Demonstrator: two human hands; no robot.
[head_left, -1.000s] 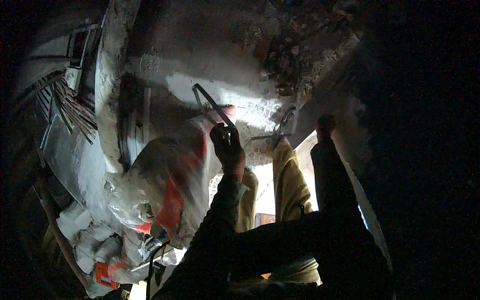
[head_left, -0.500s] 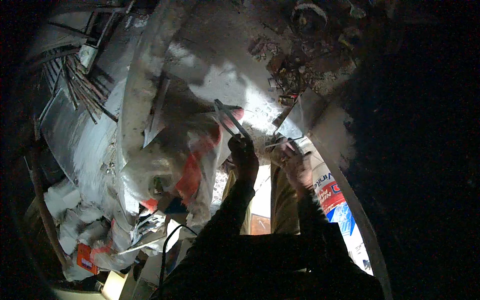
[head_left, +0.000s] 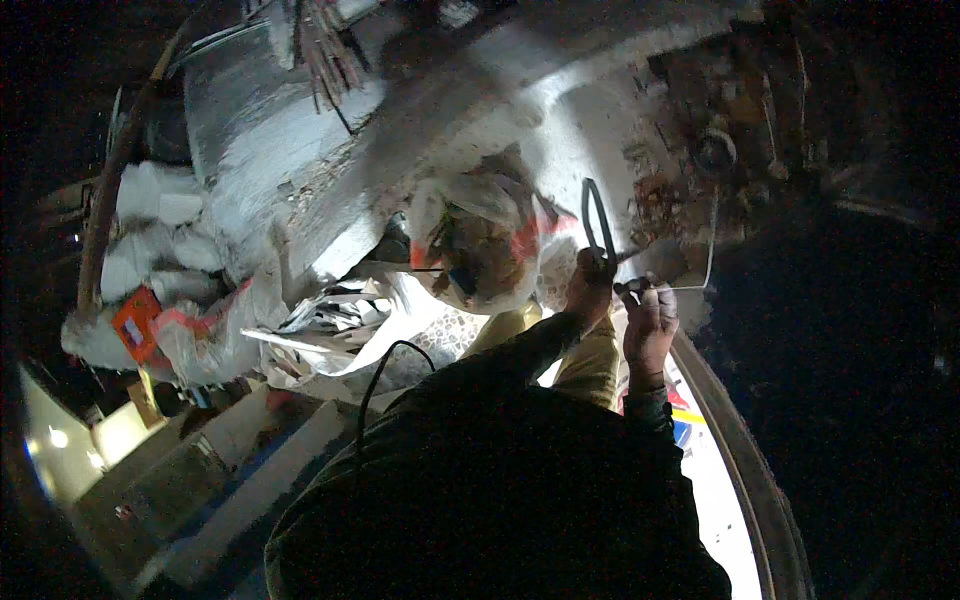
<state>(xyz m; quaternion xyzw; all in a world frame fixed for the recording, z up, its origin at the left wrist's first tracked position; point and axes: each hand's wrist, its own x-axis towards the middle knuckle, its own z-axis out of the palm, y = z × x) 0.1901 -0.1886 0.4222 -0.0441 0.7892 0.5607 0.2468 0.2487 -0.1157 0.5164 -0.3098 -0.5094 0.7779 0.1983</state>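
My left hand [head_left: 592, 284] is closed round the lower end of a dark, narrow loop of bent strip [head_left: 590, 205], which points up and away from me. Close beside it on the right, my right hand [head_left: 652, 325] is raised with its fingers pinched together. A thin pale rod [head_left: 711, 245], bent at a right angle, runs out from these fingers; its held end is hidden. A small greyish piece [head_left: 630, 290] shows at the fingertips, too blurred to name. Left of my hands stands a clear plastic bag [head_left: 470, 240] with red patches and dark contents.
Pale scraps [head_left: 350, 315] fill a white sack by my knees. An orange box [head_left: 135, 325] lies among whitish bags at the left. Thin rods [head_left: 325, 50] are bundled at the far left. Small clutter [head_left: 670, 190] spreads on the dim right. A curved edge [head_left: 735, 440] runs along my right side.
The whole view has swung round, so the bag and scraps sit differently in it. Both hands appear farther right. The strip shows as a narrower loop, and the rod now points to the right.
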